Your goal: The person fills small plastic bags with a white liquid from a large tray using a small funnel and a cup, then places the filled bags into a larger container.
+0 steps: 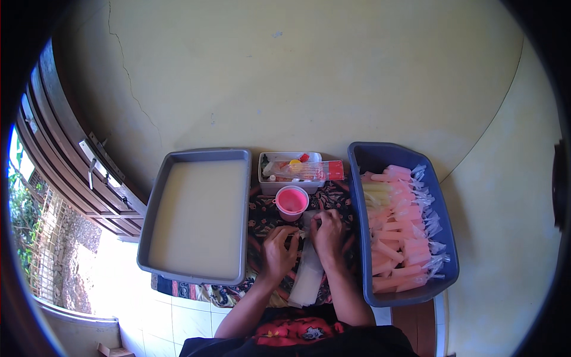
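Note:
Just in front of my body, my left hand (279,253) and my right hand (327,235) work close together. Both have their fingers pinched at the upper part of a long, narrow, clear plastic bag (307,276). Its lower end lies flat toward me, between my forearms. Right beyond my fingers stands a pink cup (291,201) with pink liquid inside. To the left, a grey tub (245,238) holds a cloudy white liquid. A deep blue-grey tub (380,156) on the right is heaped with knotted bags of pink liquid (407,244), plus several pale yellow-green ones (376,195).
Behind the cup, a white box (275,188) holds small bottles and a red-and-clear plastic packet (315,169). Dark patterned cloth (262,208) lies under the things. A wall (309,89) rises at the back. At the left, a brown wooden door (83,172) stands ajar.

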The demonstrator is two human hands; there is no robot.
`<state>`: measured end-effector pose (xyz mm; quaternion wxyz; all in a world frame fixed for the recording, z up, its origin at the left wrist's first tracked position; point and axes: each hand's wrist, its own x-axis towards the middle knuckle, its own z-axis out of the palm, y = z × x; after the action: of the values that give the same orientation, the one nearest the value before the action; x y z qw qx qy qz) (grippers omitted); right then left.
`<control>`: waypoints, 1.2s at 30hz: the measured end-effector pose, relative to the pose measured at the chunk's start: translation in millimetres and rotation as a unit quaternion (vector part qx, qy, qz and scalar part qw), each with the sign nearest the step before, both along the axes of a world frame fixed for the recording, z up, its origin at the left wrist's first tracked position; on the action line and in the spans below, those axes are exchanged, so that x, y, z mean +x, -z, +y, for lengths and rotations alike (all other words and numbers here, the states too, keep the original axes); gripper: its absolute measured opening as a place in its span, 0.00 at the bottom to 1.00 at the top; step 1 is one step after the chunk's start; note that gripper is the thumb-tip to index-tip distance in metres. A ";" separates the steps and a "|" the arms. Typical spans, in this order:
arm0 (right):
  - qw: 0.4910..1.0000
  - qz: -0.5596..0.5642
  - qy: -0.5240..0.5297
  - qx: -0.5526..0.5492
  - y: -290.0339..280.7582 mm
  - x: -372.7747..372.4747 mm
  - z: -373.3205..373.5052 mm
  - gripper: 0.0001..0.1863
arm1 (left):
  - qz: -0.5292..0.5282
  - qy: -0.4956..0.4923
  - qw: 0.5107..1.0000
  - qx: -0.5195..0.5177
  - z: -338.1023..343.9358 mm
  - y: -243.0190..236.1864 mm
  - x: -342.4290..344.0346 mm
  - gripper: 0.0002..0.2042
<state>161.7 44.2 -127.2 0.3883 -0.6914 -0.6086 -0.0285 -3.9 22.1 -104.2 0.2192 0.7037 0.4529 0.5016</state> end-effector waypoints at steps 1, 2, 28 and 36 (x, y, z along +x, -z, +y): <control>0.999 0.018 -0.003 0.029 -5.6 -0.4 -5.4 0.06 | -0.025 0.004 1.000 -0.016 -2.2 -2.1 0.7 0.07; 0.999 0.017 -0.002 0.030 -14.9 -3.0 -12.8 0.06 | -0.051 0.008 0.998 -0.031 -4.8 -5.9 1.3 0.07; 0.954 0.151 -0.230 0.120 -99.1 -26.8 -82.5 0.09 | -0.386 0.189 0.883 -0.189 -7.1 -73.4 -10.2 0.08; 0.827 0.475 -0.298 -0.045 -102.4 -23.5 -44.0 0.21 | -0.321 0.163 0.914 -0.189 -29.6 -61.1 -12.7 0.16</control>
<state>138.2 0.2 -24.9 0.5879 -0.4211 -0.5256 0.4480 -16.6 -7.5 -43.1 0.5605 0.5140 0.3239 0.5628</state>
